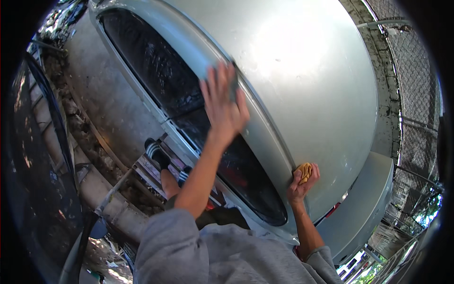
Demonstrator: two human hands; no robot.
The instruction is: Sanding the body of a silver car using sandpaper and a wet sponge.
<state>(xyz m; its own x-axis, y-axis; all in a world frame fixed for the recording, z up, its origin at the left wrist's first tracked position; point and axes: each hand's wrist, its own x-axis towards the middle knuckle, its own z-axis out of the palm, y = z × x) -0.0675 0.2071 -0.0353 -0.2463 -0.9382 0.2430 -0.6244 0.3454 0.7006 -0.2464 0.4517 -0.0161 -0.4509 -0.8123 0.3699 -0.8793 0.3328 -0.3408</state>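
Silver car roof (321,109) with yellow cloth (305,172) inside the clenched right grip (298,188) (left grip (224,108) blurred, hold unclear)

The car roof (312,99) is gleaming pale silver. Left of it, side windows (151,61) are showing near-black and a black sandal (153,149) is carrying white stripes; near the roof's lower edge, a cloth (305,173) is showing mustard yellow.

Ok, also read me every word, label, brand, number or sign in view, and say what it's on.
No readable text anywhere.
Silver car roof: no lettering visible.
Crumpled yellow cloth in the right hand: none I can make out.
Striped sandal: pale stripes only.
Far background at lower right: too small to tell.
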